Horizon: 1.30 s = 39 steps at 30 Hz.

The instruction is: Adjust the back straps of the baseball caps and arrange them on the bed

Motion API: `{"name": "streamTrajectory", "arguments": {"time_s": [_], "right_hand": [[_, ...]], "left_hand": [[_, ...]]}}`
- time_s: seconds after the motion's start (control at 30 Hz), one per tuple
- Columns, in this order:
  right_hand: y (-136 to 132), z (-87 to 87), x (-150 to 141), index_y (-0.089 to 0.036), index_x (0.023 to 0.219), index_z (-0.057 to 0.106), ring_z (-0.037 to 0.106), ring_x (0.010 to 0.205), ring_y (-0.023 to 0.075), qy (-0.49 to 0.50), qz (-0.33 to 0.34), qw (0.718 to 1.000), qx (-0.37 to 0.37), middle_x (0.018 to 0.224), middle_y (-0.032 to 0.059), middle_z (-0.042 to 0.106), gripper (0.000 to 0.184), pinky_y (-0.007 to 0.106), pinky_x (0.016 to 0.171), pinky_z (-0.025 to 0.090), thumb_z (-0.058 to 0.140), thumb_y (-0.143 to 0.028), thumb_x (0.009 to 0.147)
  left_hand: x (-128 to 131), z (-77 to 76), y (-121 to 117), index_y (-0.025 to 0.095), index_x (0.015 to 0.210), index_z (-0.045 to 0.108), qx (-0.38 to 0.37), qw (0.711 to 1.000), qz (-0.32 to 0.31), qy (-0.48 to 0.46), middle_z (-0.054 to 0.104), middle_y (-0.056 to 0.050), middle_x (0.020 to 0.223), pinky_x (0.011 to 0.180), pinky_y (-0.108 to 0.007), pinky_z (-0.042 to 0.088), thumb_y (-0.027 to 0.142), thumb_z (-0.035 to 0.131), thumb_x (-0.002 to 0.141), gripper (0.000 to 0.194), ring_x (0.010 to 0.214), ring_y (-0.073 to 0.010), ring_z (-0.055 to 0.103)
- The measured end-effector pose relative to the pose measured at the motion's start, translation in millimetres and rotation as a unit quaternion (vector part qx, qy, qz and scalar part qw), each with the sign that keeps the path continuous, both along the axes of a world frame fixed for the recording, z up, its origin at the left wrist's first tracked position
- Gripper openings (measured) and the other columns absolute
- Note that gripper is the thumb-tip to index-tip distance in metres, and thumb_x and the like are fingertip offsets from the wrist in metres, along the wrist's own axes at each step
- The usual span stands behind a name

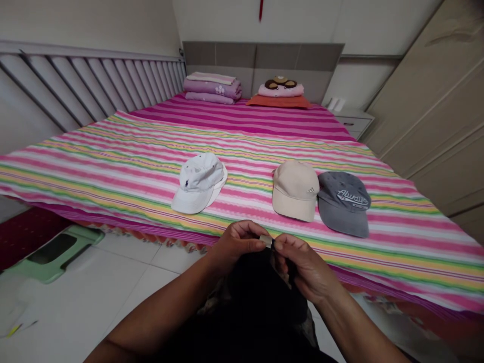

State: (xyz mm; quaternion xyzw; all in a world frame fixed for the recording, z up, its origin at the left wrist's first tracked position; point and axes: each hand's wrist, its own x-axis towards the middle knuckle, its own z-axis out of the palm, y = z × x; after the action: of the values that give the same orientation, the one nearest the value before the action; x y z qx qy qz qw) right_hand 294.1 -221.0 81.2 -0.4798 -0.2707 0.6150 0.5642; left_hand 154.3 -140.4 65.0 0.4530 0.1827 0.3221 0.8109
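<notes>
A wide bed (242,151) fills the room, covered by a smooth cotton sheet (113,171) in thin pink, white, yellow and green stripes. Behind it rise a padded grey-beige headboard (260,63) and, along one side, a slatted metal rail (86,85). Glossy white floor tiles (124,257) run below, with a pale green plastic stool (53,257) on them. Folded purple bedding (213,88) and an orange pillow (279,101) lie near the headboard.

Three soft curved-brim caps rest on the sheet, well apart from the hands: a crumpled white cap (198,182), a beige cap (295,190), and a grey cap (343,202) touching it, with pale embroidered lettering.

Just above the bed's edge, the left hand (236,244) and right hand (302,264) both pinch a small pale rectangular tab (265,241) between thumbs and fingers. It sits at the top of a dark fabric piece (257,302), whose exact form cannot be made out.
</notes>
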Motion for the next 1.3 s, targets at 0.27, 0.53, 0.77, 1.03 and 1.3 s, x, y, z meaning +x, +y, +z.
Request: {"name": "streamTrajectory", "arguments": {"time_s": [0.27,0.53,0.77,1.03,1.3], "right_hand": [[-2.5,0.5,3.3,-0.016,0.056,0.057,0.033,0.039,0.0068,-0.02,0.017,1.0,0.014,0.04,-0.0046,0.045,0.024,0.021,0.041,0.022,0.071,-0.033,0.065],[-2.9,0.2,2.8,-0.016,0.059,0.06,0.033,0.04,0.0069,-0.052,-0.001,0.998,0.036,0.041,-0.0043,0.047,0.021,0.021,0.042,0.021,0.07,-0.033,0.067],[-3.5,-1.1,0.5,-0.015,0.056,0.058,0.031,0.04,0.0062,0.015,0.001,0.999,0.037,0.04,-0.0059,0.041,0.023,0.022,0.043,0.022,0.072,-0.031,0.066],[-4.2,-2.5,0.7,-0.016,0.052,0.051,0.029,0.039,0.0048,0.086,0.008,0.996,0.038,0.041,-0.0067,0.038,0.029,0.022,0.043,0.021,0.071,-0.029,0.068],[-4.1,-5.8,-2.3,-0.016,0.051,0.048,0.029,0.038,0.0048,0.099,0.004,0.995,0.026,0.04,-0.007,0.037,0.032,0.021,0.042,0.02,0.072,-0.03,0.067]], "left_hand": [[-0.7,2.5,0.9,0.012,0.078,0.067,0.009,0.999,-0.022,0.037,0.065,-0.002,0.07,0.063,-0.021,0.043,0.019,0.078,0.056,0.026,0.064,-0.0094,0.058],[-2.2,-0.4,-0.1,0.014,0.08,0.068,0.055,0.997,0.005,0.05,0.065,-0.002,0.074,0.067,-0.023,0.042,0.024,0.076,0.06,0.024,0.068,-0.0113,0.057],[-3.5,-1.4,0.1,0.014,0.081,0.068,0.027,0.999,-0.003,0.039,0.066,-0.002,0.074,0.068,-0.023,0.042,0.025,0.076,0.061,0.024,0.068,-0.0108,0.058],[-6.6,6.3,0.4,0.016,0.082,0.07,0.176,0.979,0.062,0.08,0.065,-0.005,0.082,0.077,-0.028,0.043,0.027,0.072,0.066,0.02,0.083,-0.0164,0.058],[-6.2,0.5,1.0,0.018,0.084,0.07,0.177,0.98,0.078,0.047,0.066,-0.004,0.083,0.078,-0.027,0.043,0.026,0.07,0.068,0.018,0.082,-0.0151,0.058]]}}
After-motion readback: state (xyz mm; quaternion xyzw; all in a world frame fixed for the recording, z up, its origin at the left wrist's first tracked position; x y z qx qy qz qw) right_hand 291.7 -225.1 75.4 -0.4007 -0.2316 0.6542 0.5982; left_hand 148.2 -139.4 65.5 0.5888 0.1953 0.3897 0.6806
